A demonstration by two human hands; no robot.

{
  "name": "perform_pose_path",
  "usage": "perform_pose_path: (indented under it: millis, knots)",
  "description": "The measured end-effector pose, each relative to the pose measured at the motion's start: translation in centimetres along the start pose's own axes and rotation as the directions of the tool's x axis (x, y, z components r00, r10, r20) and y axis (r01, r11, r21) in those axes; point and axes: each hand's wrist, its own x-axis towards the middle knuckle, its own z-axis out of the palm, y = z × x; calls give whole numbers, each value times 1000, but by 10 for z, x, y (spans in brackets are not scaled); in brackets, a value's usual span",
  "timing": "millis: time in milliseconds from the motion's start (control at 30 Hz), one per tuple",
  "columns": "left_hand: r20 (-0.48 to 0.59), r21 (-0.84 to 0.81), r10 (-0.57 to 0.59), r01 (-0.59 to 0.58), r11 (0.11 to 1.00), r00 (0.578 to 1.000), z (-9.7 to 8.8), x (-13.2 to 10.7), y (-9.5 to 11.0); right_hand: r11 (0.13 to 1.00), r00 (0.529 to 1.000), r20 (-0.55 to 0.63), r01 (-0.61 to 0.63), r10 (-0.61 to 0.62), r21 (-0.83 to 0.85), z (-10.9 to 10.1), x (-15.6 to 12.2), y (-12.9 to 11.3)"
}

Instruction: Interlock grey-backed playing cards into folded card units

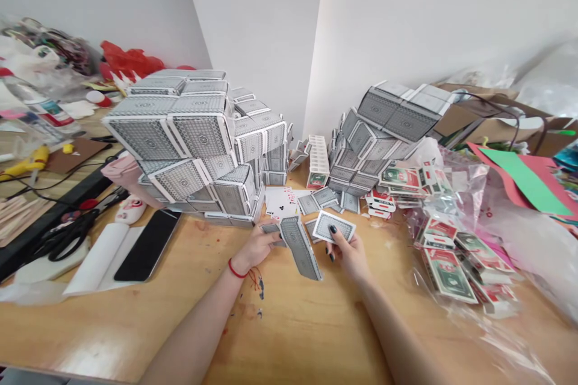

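Observation:
My left hand (255,250), with a red string at the wrist, is closed on a piece of joined playing cards (300,247). Its grey patterned side faces up, and one long section slants down toward me. Pinched between the thumb and fingers of my right hand (351,254) is a playing card (326,226), back upward. The two pieces are close together but apart. Behind them lie face-up cards (280,201) and several folded grey-backed cards (318,199). Blocks built from cards (198,138) rise at the left, with a second stack (361,144) at the right.
A black phone (148,246), scissors (72,234) and a yellow glue gun (27,163) lie left. Red and green card boxes (449,273) in clear plastic sit right, below green paper (526,180). A row of upright card boxes (318,162) stands before the wall.

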Motion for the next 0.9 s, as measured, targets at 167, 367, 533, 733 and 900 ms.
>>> perform_pose_path:
  millis: [167, 367, 533, 733, 900]
  knots:
    - [-93, 170, 69, -53, 984, 993, 2, 2, 0, 998, 999, -43, 28, -31, -58, 0, -3, 0]
    - [-127, 233, 91, -60, 971, 988, -4, 4, -4, 989, 992, -93, 77, -89, -125, -4, -2, 1]
    - [-117, 219, 69, -42, 975, 991, -3, 4, -4, 973, 998, -22, 51, -58, -224, -1, -3, 1]
    - [-208, 225, 111, -62, 972, 972, -3, 6, -4, 970, 993, -90, 57, -80, -236, -7, -1, -1]
    - [-240, 278, 151, -81, 957, 959, -5, 9, -7, 973, 998, -39, 40, -51, -228, -6, -2, 2]
